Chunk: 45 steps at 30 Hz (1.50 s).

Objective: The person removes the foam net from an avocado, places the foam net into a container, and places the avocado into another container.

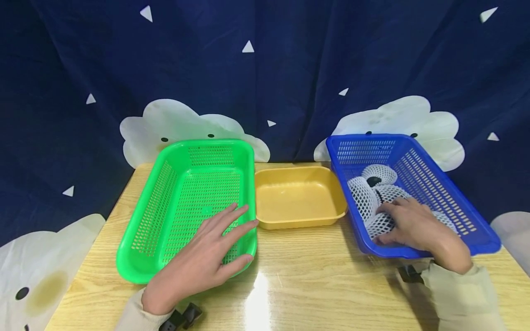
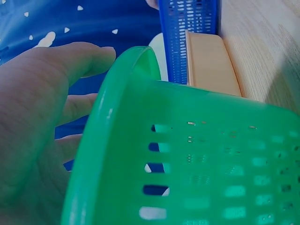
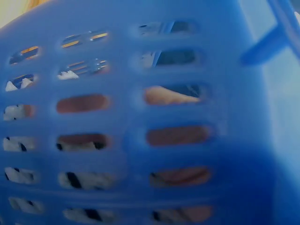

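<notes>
So I've got a navy curtain (image 1: 290, 69) with little white triangles (image 1: 248, 47) and puffy clouds (image 1: 182, 117) behind this wood-grain table (image 1: 314, 276).

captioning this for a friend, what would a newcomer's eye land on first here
Probably the bright green basket on the table's left, the left hand by its near right corner. Next, the blue basket on the right, where the right hand is among white-netted items. Between them sits a yellow tray.
</notes>
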Each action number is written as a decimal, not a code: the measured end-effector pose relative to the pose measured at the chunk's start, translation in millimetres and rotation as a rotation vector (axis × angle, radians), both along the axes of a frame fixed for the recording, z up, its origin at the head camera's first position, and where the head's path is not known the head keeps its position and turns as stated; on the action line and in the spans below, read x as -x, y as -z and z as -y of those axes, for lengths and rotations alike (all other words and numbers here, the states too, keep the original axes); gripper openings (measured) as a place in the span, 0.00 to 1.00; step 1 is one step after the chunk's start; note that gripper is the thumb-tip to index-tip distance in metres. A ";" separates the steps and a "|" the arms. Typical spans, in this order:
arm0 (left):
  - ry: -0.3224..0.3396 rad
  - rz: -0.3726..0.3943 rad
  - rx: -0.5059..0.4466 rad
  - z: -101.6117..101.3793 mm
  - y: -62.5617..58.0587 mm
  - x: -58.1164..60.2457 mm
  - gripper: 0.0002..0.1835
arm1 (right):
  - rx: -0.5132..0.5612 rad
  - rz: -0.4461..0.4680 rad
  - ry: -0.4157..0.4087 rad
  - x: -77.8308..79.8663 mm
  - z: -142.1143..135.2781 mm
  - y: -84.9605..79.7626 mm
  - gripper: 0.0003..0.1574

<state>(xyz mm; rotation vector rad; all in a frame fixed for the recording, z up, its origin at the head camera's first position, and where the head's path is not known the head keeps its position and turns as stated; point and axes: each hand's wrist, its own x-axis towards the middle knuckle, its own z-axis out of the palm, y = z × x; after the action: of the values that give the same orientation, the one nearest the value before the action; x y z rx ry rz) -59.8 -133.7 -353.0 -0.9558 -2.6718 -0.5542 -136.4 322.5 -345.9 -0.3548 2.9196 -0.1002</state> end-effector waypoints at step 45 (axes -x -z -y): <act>0.062 -0.027 0.021 -3.7 2.6 -4.1 0.27 | 0.142 -0.143 0.012 -15.2 -0.8 -22.4 0.47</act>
<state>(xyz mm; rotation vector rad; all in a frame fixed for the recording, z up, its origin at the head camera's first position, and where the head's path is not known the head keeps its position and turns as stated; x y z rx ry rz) -55.7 -130.0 -355.6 -1.0475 -2.6371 -0.5240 -121.2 323.3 -323.5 -0.3813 3.0641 -0.2969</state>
